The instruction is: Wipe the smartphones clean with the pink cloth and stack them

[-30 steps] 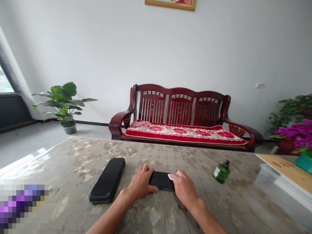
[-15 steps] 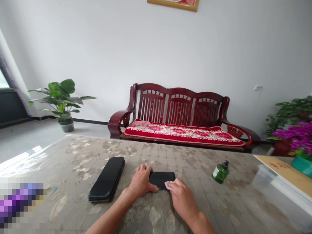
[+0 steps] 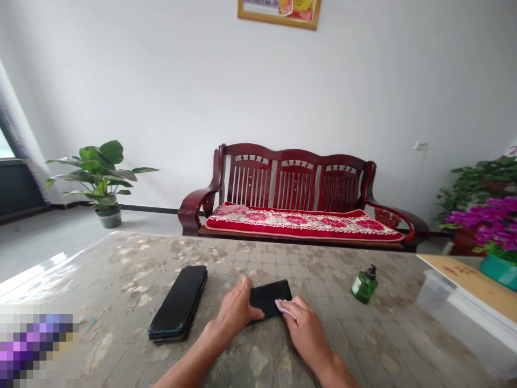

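Note:
A black smartphone (image 3: 269, 297) is held by its left end in my left hand (image 3: 236, 305), thumb at the near edge and fingers at the far side. It sits tilted, its right end farther from me. My right hand (image 3: 305, 328) pinches a small pale pink cloth (image 3: 286, 309), which touches the right part of the phone's dark face. To the left lies a stack of black phones (image 3: 178, 303), one on top of another. A green bottle with a black cap (image 3: 365, 284) stands to the right of my right hand.
The table (image 3: 258, 355) has a patterned, shiny cover. At its right is a clear plastic box (image 3: 452, 318) with a tan board (image 3: 464, 277) on top, beside purple flowers (image 3: 484, 223). A wooden bench (image 3: 299, 183) stands beyond the table. A blurred purple patch covers the lower left.
The phone has turned, its right end swinging away from me and its left end coming nearer. Both hands keep their hold. The view has tipped slightly upward.

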Available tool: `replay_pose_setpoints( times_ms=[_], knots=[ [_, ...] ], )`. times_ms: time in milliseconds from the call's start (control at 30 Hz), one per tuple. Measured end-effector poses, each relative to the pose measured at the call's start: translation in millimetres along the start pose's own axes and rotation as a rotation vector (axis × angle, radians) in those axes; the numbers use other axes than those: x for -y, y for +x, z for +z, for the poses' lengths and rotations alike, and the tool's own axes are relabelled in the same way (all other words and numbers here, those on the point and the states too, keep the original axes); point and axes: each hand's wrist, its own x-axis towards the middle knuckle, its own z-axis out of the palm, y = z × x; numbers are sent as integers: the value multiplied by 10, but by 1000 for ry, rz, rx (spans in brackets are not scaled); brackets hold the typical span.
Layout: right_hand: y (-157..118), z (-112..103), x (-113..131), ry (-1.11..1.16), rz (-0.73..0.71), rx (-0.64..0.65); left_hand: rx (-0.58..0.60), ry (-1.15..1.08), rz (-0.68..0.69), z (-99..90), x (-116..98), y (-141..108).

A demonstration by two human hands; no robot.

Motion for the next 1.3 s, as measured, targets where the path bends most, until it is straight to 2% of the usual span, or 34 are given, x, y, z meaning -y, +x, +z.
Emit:
replay_pose_setpoints(
  times_ms=[100,200,267,533,633,767,867,967,1100,1300],
  knots=[
    [43,-101,-38,61,-2,-175,-64,-38,76,5,-42,-32],
    [104,-242,-65,36,-69,-382,-113,-63,137,60,-86,-72],
    [134,-303,-82,5,-120,-453,-139,-91,163,122,-101,-97],
    [161,-225,-69,-93,-157,-328,-214,-266,222,282,-87,-161],
    [145,-147,66,-115,-188,-301,-235,-299,222,307,-82,-175],
    [104,-7,301,-118,-272,-200,-262,-331,243,344,-73,-175],
    [118,11,332,-145,-307,-164,-262,-365,244,365,-63,-152],
    [177,-89,186,-198,-295,-216,-257,-398,220,374,-58,-116],
    [244,-231,-68,-266,-282,-348,-228,-388,165,376,-78,-77],
    [240,-209,-187,-282,-312,-410,-216,-394,127,359,-118,-88]
  ],
)
